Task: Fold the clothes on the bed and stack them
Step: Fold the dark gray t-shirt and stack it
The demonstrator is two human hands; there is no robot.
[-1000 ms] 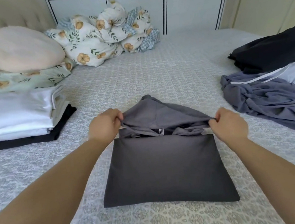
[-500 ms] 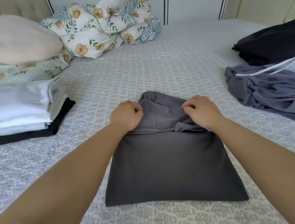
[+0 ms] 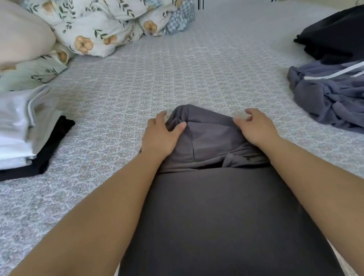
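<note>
Now that your left hand (image 3: 161,135) and right hand (image 3: 256,126) have let go and lie flat, unclenched, on the hood (image 3: 208,132) mid-frame, the hoodie (image 3: 216,220) is nearly ready to stack

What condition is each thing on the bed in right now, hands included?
Grey hoodie: body folded flat, hood still sticking out.
Left hand: open, resting on the hood.
Right hand: open, resting on the hood.
Stack of clothes: folded.
Blue-grey garment: crumpled, unfolded.
Black garment: unfolded heap.

Your patterned bed (image 3: 190,68) holds a folded grey hoodie (image 3: 214,221) at centre. A folded stack (image 3: 4,136) lies left, loose clothes (image 3: 343,95) right, pillows (image 3: 49,32) upper left.
</note>
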